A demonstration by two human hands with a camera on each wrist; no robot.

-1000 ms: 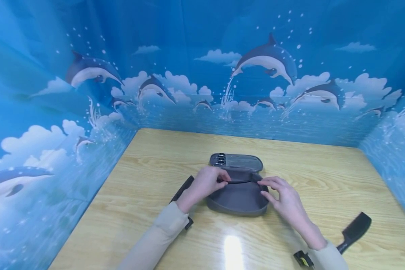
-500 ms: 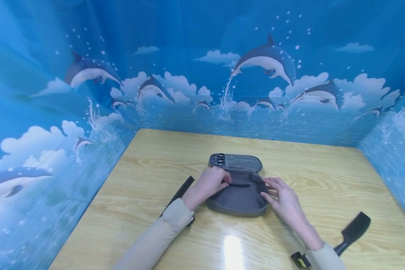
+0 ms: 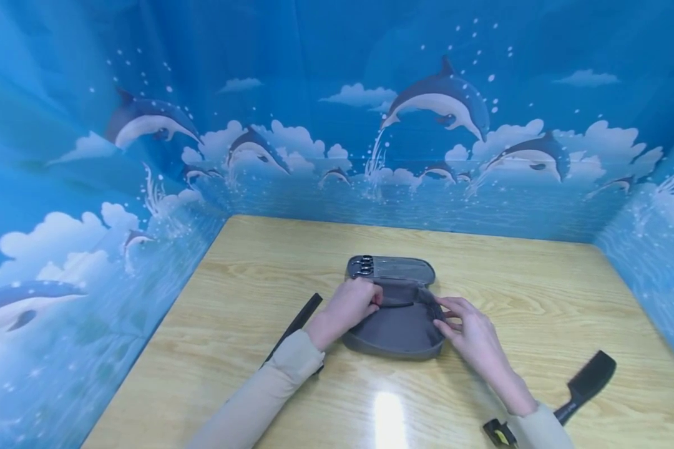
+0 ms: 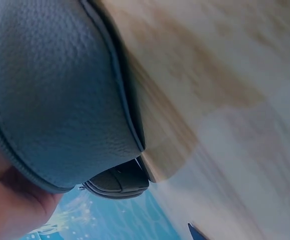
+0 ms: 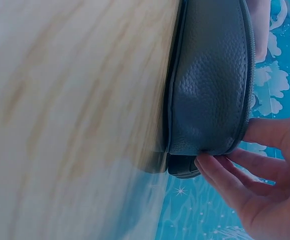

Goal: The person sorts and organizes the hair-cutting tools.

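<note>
Pinching, it appears, the left end of a dark slim strip (image 3: 399, 305): left hand (image 3: 342, 308), fingers curled down inside the grey zip case (image 3: 395, 330). Cannot tell whether the strip is a loose item or a pocket's edge; left wrist view has the fingertips hidden behind the case wall.

Right hand (image 3: 474, 330) grasping the case at its right rim, fingers on the zip edge.

Case sits upright on the wood-grain table (image 3: 455, 399), between the hands; outer wall pebbled like leather. Lid (image 3: 432, 274) folded back on the far side, bearing a row of shiny metal clips (image 3: 365, 265), perhaps key hooks, and a see-through panel (image 3: 401, 268).

Farther out: slim black bar (image 3: 300, 319), possibly a comb, slanting under the left sleeve (image 3: 269, 390). Black comb (image 3: 591, 377) at right, handle running to the right sleeve (image 3: 542, 430). Dolphin-print curtain (image 3: 337, 75) behind.

Progress, judged: midway. Case unzipped, lid back, inside being handled; bar and comb lie outside, lid not closed.

Writing: pale mark on comb handle, too small to read; yellow patch on the black wrist device (image 3: 500, 432), no words legible; no brand made out on the case
</note>
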